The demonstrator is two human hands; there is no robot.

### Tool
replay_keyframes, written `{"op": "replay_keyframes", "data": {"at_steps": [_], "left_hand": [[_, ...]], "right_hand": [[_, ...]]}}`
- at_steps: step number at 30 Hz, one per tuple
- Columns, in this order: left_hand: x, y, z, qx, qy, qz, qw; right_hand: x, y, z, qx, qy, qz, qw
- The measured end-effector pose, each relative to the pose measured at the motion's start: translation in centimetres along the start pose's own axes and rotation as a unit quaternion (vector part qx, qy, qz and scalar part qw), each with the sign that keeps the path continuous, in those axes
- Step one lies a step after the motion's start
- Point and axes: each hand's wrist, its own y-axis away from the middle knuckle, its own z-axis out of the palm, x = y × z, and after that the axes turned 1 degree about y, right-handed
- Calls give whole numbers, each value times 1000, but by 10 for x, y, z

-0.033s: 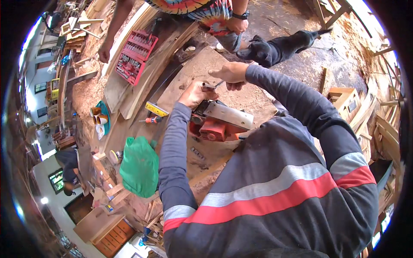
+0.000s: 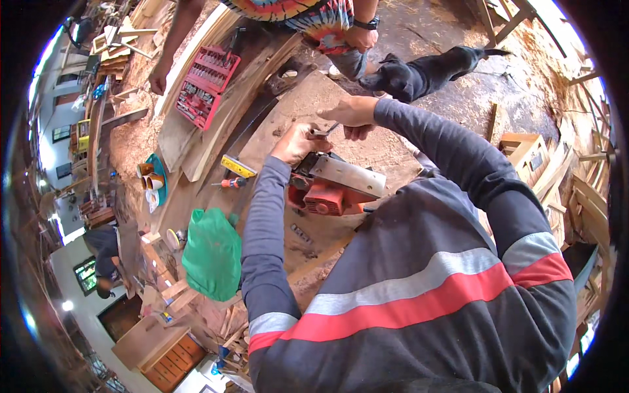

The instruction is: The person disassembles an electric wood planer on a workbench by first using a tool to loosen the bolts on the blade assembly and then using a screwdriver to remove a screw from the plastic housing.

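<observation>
Small grey metal piece: pinched at the left hand's fingertips. Right hand closed on thin grey metal rod, angled toward the piece; tip contact unclear. Judgement: brace the piece, keep the rod aligned, press steadily, fingers clear of its path. Piece lies between the hands, just beyond red-bodied power tool with flat silver plate, on dusty pale wooden board.
</observation>
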Motion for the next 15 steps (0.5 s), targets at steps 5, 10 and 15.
{"op": "replay_keyframes", "data": {"at_steps": [5,10,15], "left_hand": [[-1,4,-4,7,37,3,999],[0,-1,-9,4,-38,-9,999],[-17,-5,-18,-3,-20,12,1000]], "right_hand": [[-11,-4,5,-39,-61,14,997],[-16,-25,8,-51,-73,-19,996],[-16,-59,4,-140,-16,-79,987]]}}
